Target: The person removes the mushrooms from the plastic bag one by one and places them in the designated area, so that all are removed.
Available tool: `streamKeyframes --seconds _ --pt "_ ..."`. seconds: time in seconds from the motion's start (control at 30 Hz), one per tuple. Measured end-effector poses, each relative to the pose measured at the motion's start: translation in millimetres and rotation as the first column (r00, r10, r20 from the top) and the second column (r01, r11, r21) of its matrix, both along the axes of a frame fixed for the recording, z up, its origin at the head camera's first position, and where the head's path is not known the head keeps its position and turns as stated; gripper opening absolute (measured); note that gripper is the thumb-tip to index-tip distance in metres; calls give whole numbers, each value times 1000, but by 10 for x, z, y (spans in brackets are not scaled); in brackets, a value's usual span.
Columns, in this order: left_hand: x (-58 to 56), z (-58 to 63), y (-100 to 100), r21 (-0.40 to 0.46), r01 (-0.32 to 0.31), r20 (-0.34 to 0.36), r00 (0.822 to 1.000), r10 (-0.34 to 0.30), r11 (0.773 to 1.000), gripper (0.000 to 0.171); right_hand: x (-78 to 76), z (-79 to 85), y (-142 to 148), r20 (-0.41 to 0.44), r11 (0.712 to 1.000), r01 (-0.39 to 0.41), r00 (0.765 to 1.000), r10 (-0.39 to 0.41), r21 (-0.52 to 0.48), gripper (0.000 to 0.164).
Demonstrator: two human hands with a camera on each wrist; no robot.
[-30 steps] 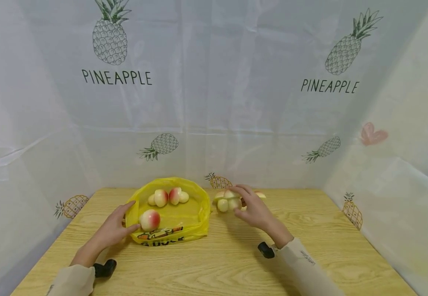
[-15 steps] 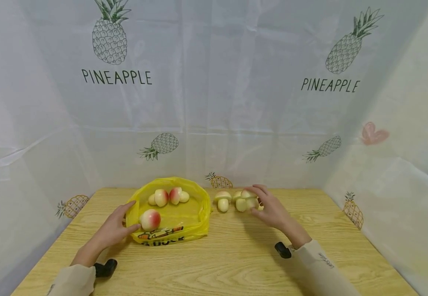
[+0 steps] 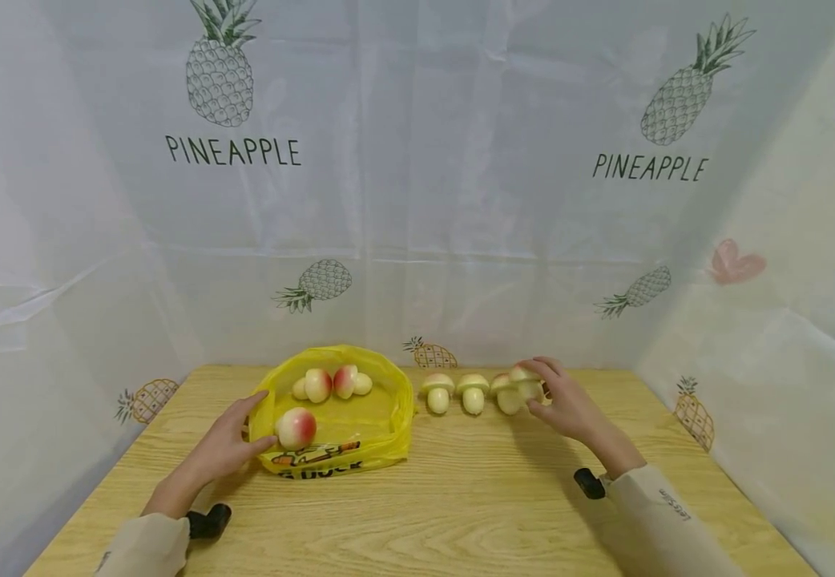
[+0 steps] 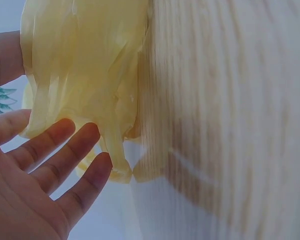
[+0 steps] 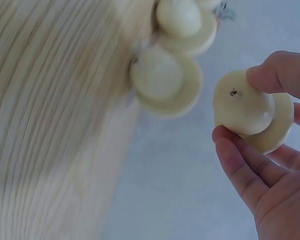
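My right hand pinches a toy mushroom between thumb and fingers, its pale stem end facing the right wrist camera. In that view a gap shows between it and the nearest standing mushroom. In the head view the held one overlaps the right end of a row of mushrooms, pale with reddish tops. My left hand rests at the left side of a yellow plastic bag, fingers spread and fairly straight against it. Inside the open bag lie three red-and-white mushrooms.
The bag and the row stand toward the back of a wooden table. Behind the table hangs a white cloth printed with pineapples, and more cloth closes both sides.
My right hand has moved right along the row, leaving two mushrooms standing apart behind it, and now lifts another at the right end. My left hand and the bag have stayed put.
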State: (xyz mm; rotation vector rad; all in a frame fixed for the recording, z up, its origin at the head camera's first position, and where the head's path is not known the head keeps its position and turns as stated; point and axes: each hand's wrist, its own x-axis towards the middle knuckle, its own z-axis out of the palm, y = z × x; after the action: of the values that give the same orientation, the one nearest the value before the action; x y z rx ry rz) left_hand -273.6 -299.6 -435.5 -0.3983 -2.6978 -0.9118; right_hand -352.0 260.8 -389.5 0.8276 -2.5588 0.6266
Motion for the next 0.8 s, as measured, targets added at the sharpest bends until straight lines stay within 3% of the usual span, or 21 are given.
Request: streamKeyframes --seconds 0.37,0.8 --pt "-6 -1 4 7 5 7 1000 -5 1000 79 -143 -68 339 24 998 56 998 -55 -18 60" --pt "-4 -1 12 19 12 8 1000 -13 1000 79 -298 -225 447 110 999 47 993 -46 -5 59"
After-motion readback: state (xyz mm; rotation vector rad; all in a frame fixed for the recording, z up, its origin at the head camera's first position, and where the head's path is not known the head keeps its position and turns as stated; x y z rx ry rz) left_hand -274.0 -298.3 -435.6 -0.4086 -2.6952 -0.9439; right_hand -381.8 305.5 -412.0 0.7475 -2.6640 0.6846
